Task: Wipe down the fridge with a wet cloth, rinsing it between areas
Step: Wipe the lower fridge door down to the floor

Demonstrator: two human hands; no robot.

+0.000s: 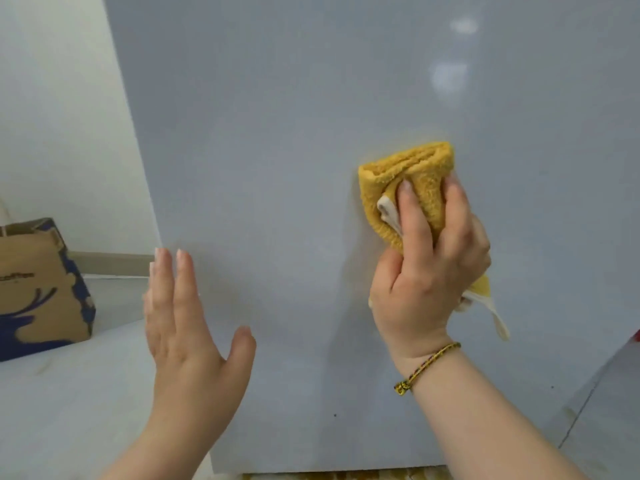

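A pale floor (pixel 69 403) is seen at lower left. A brown paper bag (pixel 34 292) (printed in dark blue) is stood on it by the wall (pixel 52 98), apart from the grey fridge (pixel 311 133).

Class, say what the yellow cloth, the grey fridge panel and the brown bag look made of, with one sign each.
Yellow folded cloth: terry fabric, fuzzy pile. Grey fridge panel: probably painted metal, glossy, reflecting lights. Brown bag: likely kraft paper, matte, creased.

Mustard-yellow cloth (pixel 412 188), pale grey-blue fridge (pixel 311 133), brown paper bag (pixel 38 289) with navy swirls
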